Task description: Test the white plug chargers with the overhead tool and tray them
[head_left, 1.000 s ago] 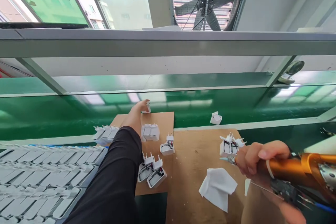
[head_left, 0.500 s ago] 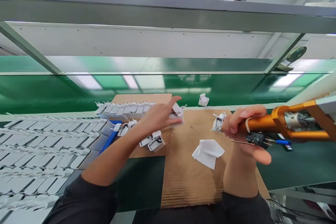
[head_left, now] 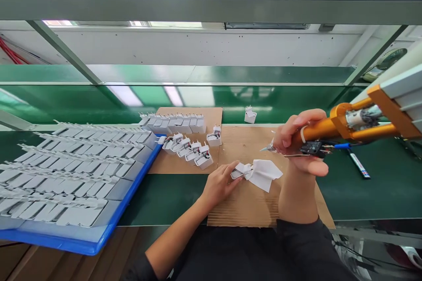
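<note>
My left hand [head_left: 221, 184] is closed on a white plug adapter [head_left: 238, 170], low over the brown cardboard [head_left: 240, 145]. Its fingertips grip the casing's left side, and its right end overlaps a crumpled white cloth [head_left: 264, 173]. My right hand [head_left: 298, 140] wraps round an orange hand-held tool [head_left: 325, 127] with a pale bluish pointed tip [head_left: 267, 147] aimed left. A small black switch [head_left: 312, 148] with a metal lever sits below the grip. Several open white adapters [head_left: 186, 148] with wires inside lie in a slanted row left of my hands, and one stands apart [head_left: 214, 137].
A blue tray [head_left: 127, 191] on the left holds several rows of white adapters. Behind the open ones stands another adapter row [head_left: 173, 123]. A lone adapter [head_left: 250, 115] stands at the back. A marker pen [head_left: 359, 164] lies at right. A metal shelf beam [head_left: 211, 6] crosses above.
My left hand has moved from the adapter rows down and right to beside the cloth. An open adapter now stands apart near the rows. The view has shifted, showing more of the tray.
</note>
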Action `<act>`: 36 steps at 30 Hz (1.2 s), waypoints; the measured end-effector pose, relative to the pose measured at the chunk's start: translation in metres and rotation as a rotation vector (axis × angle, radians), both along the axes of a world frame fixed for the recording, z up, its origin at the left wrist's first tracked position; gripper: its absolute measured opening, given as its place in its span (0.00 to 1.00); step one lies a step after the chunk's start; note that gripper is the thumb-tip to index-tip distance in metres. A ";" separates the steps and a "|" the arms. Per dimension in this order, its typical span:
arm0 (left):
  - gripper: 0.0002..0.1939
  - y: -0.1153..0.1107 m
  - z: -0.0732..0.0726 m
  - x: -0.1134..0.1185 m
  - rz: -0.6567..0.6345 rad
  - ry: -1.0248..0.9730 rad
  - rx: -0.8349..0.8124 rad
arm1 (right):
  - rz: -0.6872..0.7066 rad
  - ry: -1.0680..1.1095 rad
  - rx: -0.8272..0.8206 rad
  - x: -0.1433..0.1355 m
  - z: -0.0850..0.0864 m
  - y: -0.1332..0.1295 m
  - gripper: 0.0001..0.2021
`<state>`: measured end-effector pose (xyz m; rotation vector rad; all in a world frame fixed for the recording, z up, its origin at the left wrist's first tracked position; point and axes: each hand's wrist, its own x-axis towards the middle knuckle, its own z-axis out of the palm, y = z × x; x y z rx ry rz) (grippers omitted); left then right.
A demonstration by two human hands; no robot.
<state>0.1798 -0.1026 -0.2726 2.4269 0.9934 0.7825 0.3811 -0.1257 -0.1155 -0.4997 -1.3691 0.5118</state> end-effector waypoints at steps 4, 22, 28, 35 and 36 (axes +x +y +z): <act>0.22 -0.001 -0.003 -0.002 0.016 -0.046 -0.126 | 0.070 0.030 0.014 -0.003 -0.001 0.000 0.28; 0.19 0.013 0.062 0.025 -0.067 -0.122 -0.166 | 0.173 -0.062 0.076 -0.011 -0.001 -0.012 0.23; 0.18 0.012 0.077 0.024 -0.077 -0.112 -0.076 | 0.148 -0.053 0.081 -0.012 0.001 -0.013 0.22; 0.17 0.011 0.081 0.025 -0.076 -0.098 -0.036 | 0.030 -0.059 0.074 -0.016 0.002 -0.014 0.19; 0.17 0.011 0.081 0.025 -0.073 -0.095 -0.035 | 0.023 -0.060 0.080 -0.016 0.001 -0.014 0.18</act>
